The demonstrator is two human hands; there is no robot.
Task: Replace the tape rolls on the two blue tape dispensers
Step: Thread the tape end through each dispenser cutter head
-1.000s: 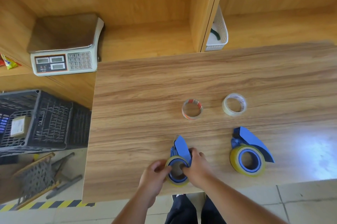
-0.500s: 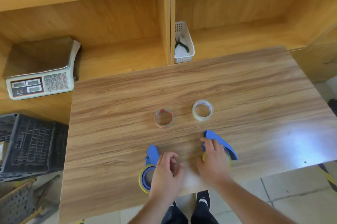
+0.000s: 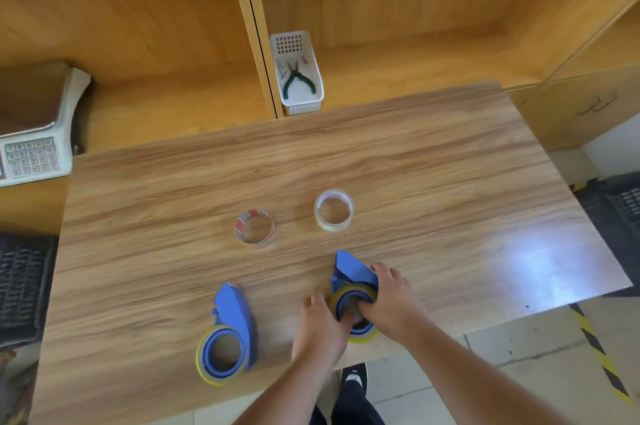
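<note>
Two blue tape dispensers lie near the front edge of the wooden table, each with a yellow tape roll on it. The left dispenser lies free. Both hands hold the right dispenser: my left hand grips its left side, and my right hand has fingers inside the core of its yellow roll. Farther back lie two loose rolls: a clear roll with red print and a whitish roll.
A white basket with green-handled pliers stands on the shelf behind the table. A weighing scale sits at the left. Black crates stand on the floor at the left and right.
Both hands left the left dispenser and moved right onto the right dispenser. The camera view shifted right as well.
</note>
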